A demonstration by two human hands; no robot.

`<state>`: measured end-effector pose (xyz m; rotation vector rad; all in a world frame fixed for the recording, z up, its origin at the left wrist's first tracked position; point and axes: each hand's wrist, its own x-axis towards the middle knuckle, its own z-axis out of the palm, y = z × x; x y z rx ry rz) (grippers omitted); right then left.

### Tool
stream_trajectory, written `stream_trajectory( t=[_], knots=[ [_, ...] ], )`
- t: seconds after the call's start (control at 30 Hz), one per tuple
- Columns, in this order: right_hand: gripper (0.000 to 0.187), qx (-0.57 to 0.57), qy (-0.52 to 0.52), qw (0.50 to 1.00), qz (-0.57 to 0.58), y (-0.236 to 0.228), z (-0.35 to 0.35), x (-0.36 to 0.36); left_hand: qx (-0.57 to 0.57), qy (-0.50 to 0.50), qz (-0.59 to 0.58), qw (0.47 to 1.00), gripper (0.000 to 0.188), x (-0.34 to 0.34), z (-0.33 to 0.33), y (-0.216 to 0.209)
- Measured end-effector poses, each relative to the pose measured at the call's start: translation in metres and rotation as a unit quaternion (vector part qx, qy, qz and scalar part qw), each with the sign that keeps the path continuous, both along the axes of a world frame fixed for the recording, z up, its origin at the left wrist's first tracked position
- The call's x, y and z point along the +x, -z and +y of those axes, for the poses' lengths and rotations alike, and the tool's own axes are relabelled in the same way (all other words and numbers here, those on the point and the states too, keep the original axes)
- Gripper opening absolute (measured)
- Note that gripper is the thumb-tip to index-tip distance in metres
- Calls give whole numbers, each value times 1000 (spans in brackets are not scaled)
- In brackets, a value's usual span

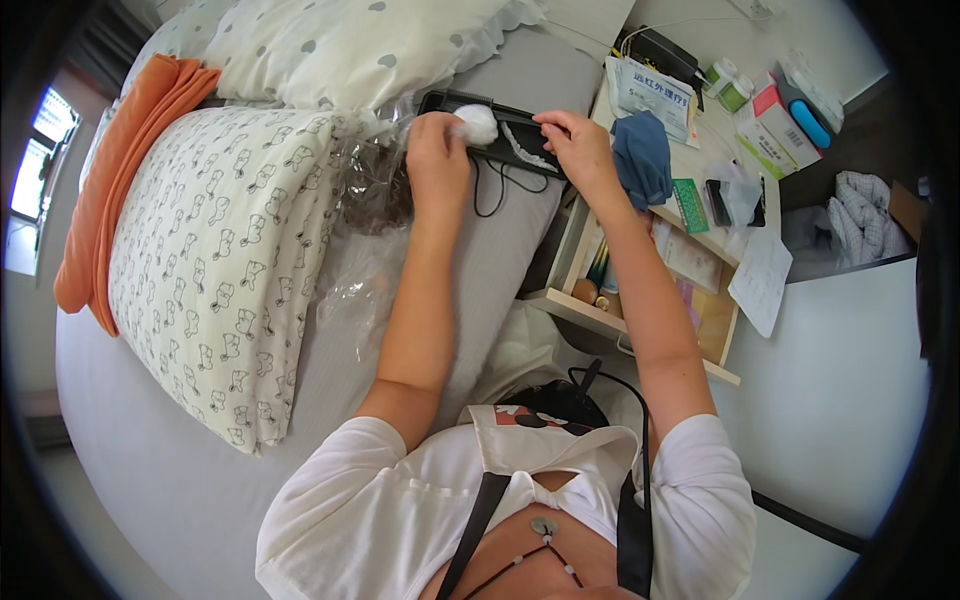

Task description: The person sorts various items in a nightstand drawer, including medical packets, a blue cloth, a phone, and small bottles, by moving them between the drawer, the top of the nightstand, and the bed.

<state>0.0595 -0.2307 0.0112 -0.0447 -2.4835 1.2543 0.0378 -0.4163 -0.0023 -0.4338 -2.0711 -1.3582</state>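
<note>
Upper centre of the frame, hands apart: the left hand (438, 165) grips the black tray (498, 153) at its left end, the right hand (582, 150) pinches its right edge. One uneven tilt and that white fluffy ball (477, 125) could roll out; the looped black cord (478, 196) might snag.

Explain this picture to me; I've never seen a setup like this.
There is no machine here, only a person's two bare hands. The single picture comes from a wide fisheye camera worn on that person's head, looking down, so straight edges bend near the rim. The right hand grips the edge of a black tray; the left hand is at its other end, its fingers partly hidden. A fluffy white ball sits at the tray. Below is a bed with a grey sheet, a patterned pillow and clear plastic wrapping. To the right, a drawer stands open.
</note>
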Motion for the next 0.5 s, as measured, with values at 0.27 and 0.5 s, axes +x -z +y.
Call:
stream_trajectory(
  t=[0.27, 0.5],
  knots=[
    [14, 202, -20, 979, -12, -8, -8, 7, -30, -31, 54, 998, 15, 0, 3, 0],
    [24, 294, 85, 945, 117, -6, -3, 18, -101, 12, 49, 994, 11, -1, 7, 5]
  ],
)
